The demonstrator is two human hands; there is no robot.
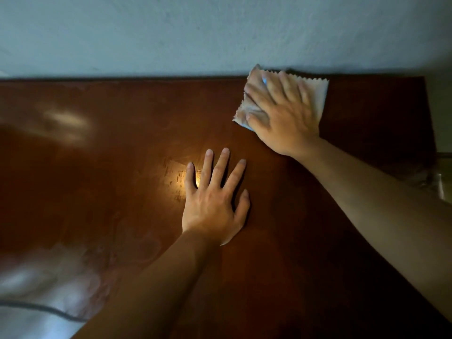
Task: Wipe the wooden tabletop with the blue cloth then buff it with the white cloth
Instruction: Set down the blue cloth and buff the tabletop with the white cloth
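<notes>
Nearest the lens, bottom left: a blurred pale shape with a dark edge line (pixel 36 311), too smeared to identify. Further in, left hand (pixel 215 204) flat on the wooden tabletop (pixel 110 167), fingers straight and spread, holding nothing, apparently bracing. Beside its fingertips, a bright reflected glare (pixel 179 179) on the glossy surface. Far right, near the back edge against the pale wall (pixel 220 33): right hand (pixel 283 111) pressed palm-down on the white cloth (pixel 318 94), fingers extended and slightly fanned, pinning it flat, not pinching. Pinked zigzag edges, a fold bunched under the thumb side, a faint bluish tint at the lower corner. Blue cloth not identifiable anywhere in view. Likely the buffing stage, working the far right corner. Thin, light, limp fabric by the look of it; prone to creeping and bunching on slick varnish, so best driven by flat palm pressure over its middle, not gripped at a corner. At the right margin, something glassy (pixel 437 184), too dim to call a container or to tell any contents.
</notes>
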